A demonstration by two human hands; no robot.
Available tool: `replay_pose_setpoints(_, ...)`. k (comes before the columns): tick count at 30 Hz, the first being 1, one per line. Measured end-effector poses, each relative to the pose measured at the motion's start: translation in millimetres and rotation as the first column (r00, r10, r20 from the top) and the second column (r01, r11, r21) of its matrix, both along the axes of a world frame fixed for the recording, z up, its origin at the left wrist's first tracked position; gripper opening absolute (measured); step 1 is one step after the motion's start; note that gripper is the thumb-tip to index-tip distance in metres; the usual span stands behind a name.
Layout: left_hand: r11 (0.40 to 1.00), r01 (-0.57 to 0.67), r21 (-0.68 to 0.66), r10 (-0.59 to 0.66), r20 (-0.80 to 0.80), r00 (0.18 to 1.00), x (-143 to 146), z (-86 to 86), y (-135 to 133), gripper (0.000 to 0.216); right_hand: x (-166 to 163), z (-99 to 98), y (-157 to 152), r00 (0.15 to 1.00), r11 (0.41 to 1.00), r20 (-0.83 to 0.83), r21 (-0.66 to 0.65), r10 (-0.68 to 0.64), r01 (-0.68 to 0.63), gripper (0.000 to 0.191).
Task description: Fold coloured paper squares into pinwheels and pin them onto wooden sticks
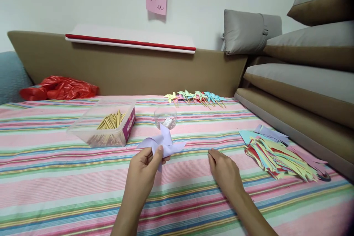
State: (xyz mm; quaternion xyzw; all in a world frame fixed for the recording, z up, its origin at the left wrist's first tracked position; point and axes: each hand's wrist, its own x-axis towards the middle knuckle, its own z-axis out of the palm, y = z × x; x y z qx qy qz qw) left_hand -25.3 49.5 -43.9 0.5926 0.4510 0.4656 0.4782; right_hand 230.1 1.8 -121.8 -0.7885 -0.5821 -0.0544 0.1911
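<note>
Between the thumb and fingers of my left hand (151,160) is a lilac paper pinwheel (163,142), its blades folded in toward the centre under my thumb. To the right, my right hand (224,167) is held low over the striped cloth, fingers curled and pressed together. Whatever those fingers pinch, if anything, is too small or hidden to tell. Just behind the pinwheel stands a clear round tub (165,112) with small things and a white label in it. A plastic box (95,138) of short wooden sticks (110,121) is left of my left hand.
Finished pinwheels on sticks (195,97) lie at the back of the striped cloth (179,210). Cut coloured paper (282,156) is piled on the right, with a dark scissor handle (325,177) under its edge. A red plastic bag (59,88) and stacked cushions (301,81) border the cloth.
</note>
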Motion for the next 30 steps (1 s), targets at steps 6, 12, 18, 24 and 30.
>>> replay_pose_setpoints(6,0.999,0.026,-0.028,-0.025,0.038,0.999,-0.7,-3.1,-0.1,0.039,2.8,7.6,6.4,0.989,0.995,-0.116,0.025,-0.094,0.097,0.031)
replay_pose_setpoints(12,1.000,0.004,0.028,-0.003,-0.028,1.000,4.5,3.7,-4.1,0.043,9.0,31.3,3.9,0.903,0.971,-0.426,0.194,-0.046,0.141,0.023)
replay_pose_setpoints(18,0.974,-0.073,0.213,0.117,-0.202,0.972,15.5,-1.1,-7.1,0.045,-39.0,102.2,6.5,0.592,0.942,-0.744,0.325,0.310,-0.084,0.036)
replay_pose_setpoints(24,0.939,-0.057,0.339,0.140,-0.226,0.964,22.2,-8.2,-7.4,0.043,-85.4,115.8,-0.2,0.385,0.868,-0.778,0.440,0.496,-0.230,0.009)
replay_pose_setpoints(30,0.895,0.006,0.445,0.092,-0.197,0.976,26.5,-2.8,-9.3,0.041,-77.0,90.5,-0.5,0.392,0.864,-0.776,0.391,0.494,-0.316,0.012)
